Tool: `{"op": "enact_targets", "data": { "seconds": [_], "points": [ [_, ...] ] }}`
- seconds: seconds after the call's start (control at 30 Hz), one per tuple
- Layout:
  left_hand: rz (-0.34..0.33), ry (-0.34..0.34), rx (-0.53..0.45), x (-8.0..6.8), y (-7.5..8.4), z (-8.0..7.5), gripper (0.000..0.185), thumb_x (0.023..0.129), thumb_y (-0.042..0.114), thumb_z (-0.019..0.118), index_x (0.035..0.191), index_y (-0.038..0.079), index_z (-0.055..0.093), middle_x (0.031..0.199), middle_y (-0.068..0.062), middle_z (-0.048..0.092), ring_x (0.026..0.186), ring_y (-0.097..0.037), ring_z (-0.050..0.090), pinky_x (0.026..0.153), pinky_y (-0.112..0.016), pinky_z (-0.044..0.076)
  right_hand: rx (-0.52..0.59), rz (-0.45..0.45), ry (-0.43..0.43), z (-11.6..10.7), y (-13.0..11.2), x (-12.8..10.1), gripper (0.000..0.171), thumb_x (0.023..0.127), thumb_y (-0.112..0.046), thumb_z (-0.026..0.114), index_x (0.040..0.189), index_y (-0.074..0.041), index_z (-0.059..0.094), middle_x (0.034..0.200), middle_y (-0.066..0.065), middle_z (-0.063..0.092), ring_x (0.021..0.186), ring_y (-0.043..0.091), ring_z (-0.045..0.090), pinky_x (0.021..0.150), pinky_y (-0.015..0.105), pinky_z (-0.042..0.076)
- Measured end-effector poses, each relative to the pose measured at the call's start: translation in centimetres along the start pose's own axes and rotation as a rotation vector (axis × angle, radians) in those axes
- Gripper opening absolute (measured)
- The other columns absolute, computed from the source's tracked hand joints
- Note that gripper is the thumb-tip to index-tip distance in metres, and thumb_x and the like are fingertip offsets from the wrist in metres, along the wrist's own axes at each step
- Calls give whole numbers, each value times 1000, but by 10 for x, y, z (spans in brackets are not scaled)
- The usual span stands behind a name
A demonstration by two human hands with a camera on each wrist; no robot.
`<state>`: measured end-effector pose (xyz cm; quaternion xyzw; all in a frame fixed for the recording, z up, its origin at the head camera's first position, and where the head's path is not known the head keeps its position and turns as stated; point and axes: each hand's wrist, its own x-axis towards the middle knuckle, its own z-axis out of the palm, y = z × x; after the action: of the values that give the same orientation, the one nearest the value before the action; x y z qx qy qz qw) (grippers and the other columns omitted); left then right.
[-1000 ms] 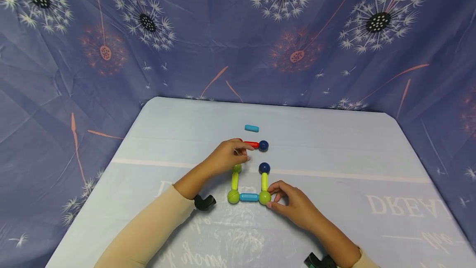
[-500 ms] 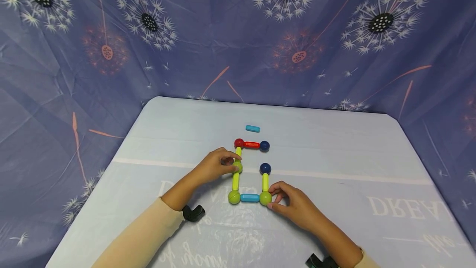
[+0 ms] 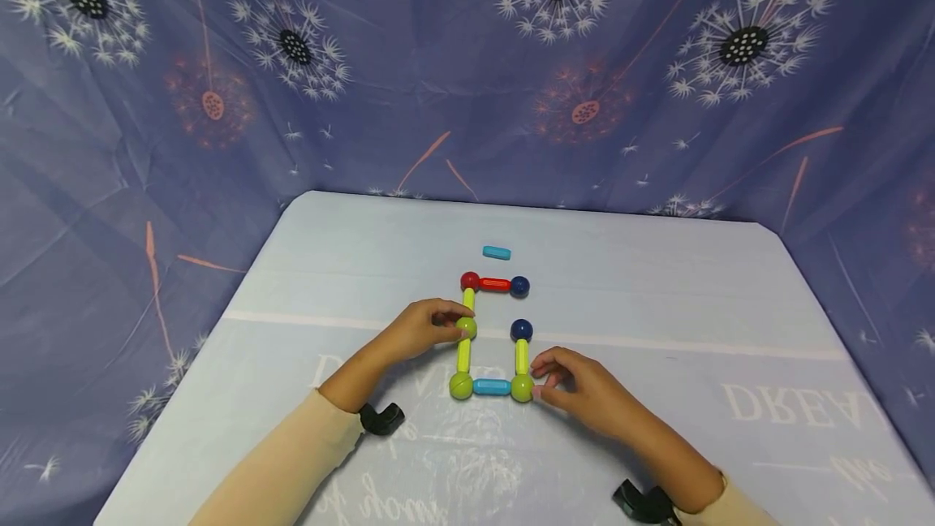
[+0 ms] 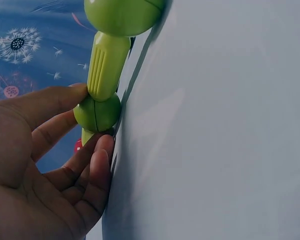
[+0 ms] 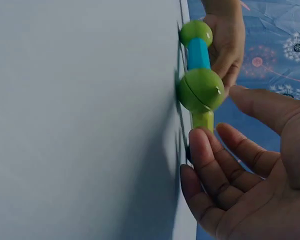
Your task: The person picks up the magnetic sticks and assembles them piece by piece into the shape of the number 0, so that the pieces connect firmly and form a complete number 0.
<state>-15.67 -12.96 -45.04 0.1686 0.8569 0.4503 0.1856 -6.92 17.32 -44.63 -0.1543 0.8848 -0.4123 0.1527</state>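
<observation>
On the table lies a joined shape of balls and rods. My left hand (image 3: 420, 333) pinches the green ball (image 3: 466, 328) midway up its left side; the left wrist view shows thumb and fingers about that ball (image 4: 96, 114). A yellow-green rod (image 3: 463, 356) leads down to a green corner ball (image 3: 461, 385). From there a blue rod (image 3: 492, 387) runs to another green ball (image 3: 522, 388). Beside this one is my right hand (image 3: 588, 392), fingers loosely bent, holding nothing. A dark blue ball (image 3: 521, 330) tops the right-hand rod (image 3: 522, 356).
At the shape's upper end, a red ball (image 3: 470, 281) and red rod (image 3: 494, 285) reach a second dark blue ball (image 3: 519, 287). Farther back lies a loose blue rod (image 3: 497, 252). The white table (image 3: 657, 291) ends at a patterned cloth (image 3: 453, 63).
My left hand has come down from the red ball and rod to the green ball below. My right hand has eased slightly rightward, off the corner ball.
</observation>
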Motion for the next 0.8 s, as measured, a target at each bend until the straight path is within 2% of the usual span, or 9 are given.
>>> {"op": "enact_targets", "data": {
  "seconds": [0.23, 0.6, 0.8],
  "points": [
    [17, -6, -37, 1, -3, 0, 32, 92, 23, 75, 123, 18, 73, 110, -2, 70, 93, -16, 60, 82, -30, 51, -5, 5, 46, -17, -3, 15, 28, 94, -27, 73, 119, -18, 66, 111, -4, 71, 95, 10, 63, 85, 24, 54],
    [11, -11, -92, 4, -11, -1, 31, 91, 25, 77, 122, 21, 74, 107, 0, 68, 93, -17, 58, 80, -29, 49, -24, -24, 161, -40, -1, 57, 33, 95, -24, 72, 125, -11, 65, 113, 1, 69, 97, 17, 64, 90, 38, 54],
    [6, -13, -101, 5, -11, -1, 32, 91, 25, 77, 122, 21, 74, 105, -1, 67, 93, -17, 58, 80, -29, 49, 48, 17, 169, -49, 1, 83, 37, 95, -25, 72, 129, -11, 63, 115, 6, 69, 102, 22, 64, 87, 35, 53]
  ]
}}
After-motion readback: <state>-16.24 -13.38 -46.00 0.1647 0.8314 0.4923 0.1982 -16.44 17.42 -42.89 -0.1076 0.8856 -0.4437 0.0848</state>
